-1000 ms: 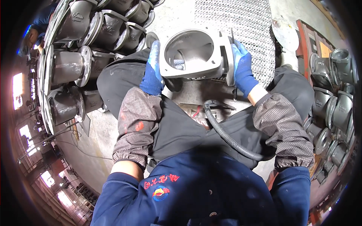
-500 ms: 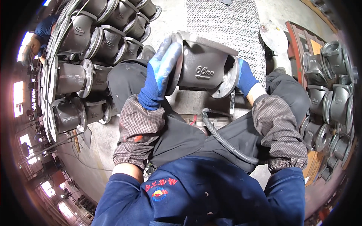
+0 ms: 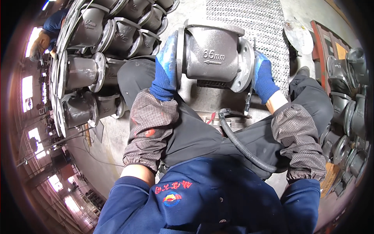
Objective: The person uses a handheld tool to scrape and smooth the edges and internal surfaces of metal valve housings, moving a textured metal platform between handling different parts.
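Workshop, far left: we see bright windows point(image 3: 27, 91) along a dim side of the room.
Co-worker, upper left: a person in a dark blue top point(image 3: 54, 21) leans close to the stacked parts, partly cut off by the edge of our view.
Left stack: dark grey castings point(image 3: 81, 72) with round flanges sit piled in rows beside our left knee point(image 3: 134, 75).
Left hand: our left hand point(image 3: 166, 62), in a blue glove, presses against the outer face of the left flange, its fingertips hidden behind the metal.
Held piece: we have one grey flanged casting point(image 3: 212, 56) raised between both hands, in front of our lap, its raised arrow mark facing us and its square flange uppermost.
Below it: a ribbed grey hose point(image 3: 243, 149) curves across our dark trousers.
Behind it: a patterned metal mat point(image 3: 245, 17) lies on the pale floor.
Right hand: our right hand point(image 3: 263, 74), also gloved in blue, clasps the right flange; a thin rod point(image 3: 248, 100) shows just beside it, though we cannot tell whether the fingers grip that too.
Far right: a pale round plate point(image 3: 299, 37), a red frame point(image 3: 321, 54), then more castings point(image 3: 341, 107) stacked.
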`<action>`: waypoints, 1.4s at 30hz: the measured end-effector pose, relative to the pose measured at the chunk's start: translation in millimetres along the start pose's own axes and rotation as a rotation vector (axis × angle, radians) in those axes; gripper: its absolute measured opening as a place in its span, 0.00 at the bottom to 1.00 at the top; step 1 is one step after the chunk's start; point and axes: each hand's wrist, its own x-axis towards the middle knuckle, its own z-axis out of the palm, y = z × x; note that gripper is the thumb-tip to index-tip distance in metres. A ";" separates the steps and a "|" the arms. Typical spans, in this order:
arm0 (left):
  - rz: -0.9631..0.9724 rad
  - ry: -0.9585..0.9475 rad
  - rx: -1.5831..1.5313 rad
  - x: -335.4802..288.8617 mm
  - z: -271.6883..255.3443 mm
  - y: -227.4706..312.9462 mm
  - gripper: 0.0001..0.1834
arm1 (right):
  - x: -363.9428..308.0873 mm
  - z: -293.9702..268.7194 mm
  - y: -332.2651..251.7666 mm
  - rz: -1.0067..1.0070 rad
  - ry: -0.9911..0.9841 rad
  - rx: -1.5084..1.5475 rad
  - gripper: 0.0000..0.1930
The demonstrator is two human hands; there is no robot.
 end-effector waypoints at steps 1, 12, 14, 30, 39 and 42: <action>-0.014 0.037 -0.013 -2.5 3.9 -3.9 0.21 | 1.5 2.5 -0.5 0.003 0.061 -0.014 0.16; -0.522 0.088 -0.550 -4.7 6.8 9.9 0.20 | -1.5 21.9 -26.8 0.024 0.096 -0.049 0.17; -1.074 0.255 -1.328 3.2 5.2 12.8 0.24 | 9.0 13.9 -15.7 -0.050 0.066 -0.074 0.17; -0.988 0.037 -1.122 38.9 67.1 26.5 0.27 | 11.2 -39.4 -72.8 -0.193 0.128 -0.422 0.15; -0.923 -1.073 -0.327 4.2 32.5 34.2 0.26 | 38.8 -88.6 -57.3 -0.420 0.330 -0.529 0.15; -0.904 -1.209 -0.328 -46.2 76.4 46.4 0.30 | -0.7 -65.0 -79.7 -0.268 0.304 -0.268 0.16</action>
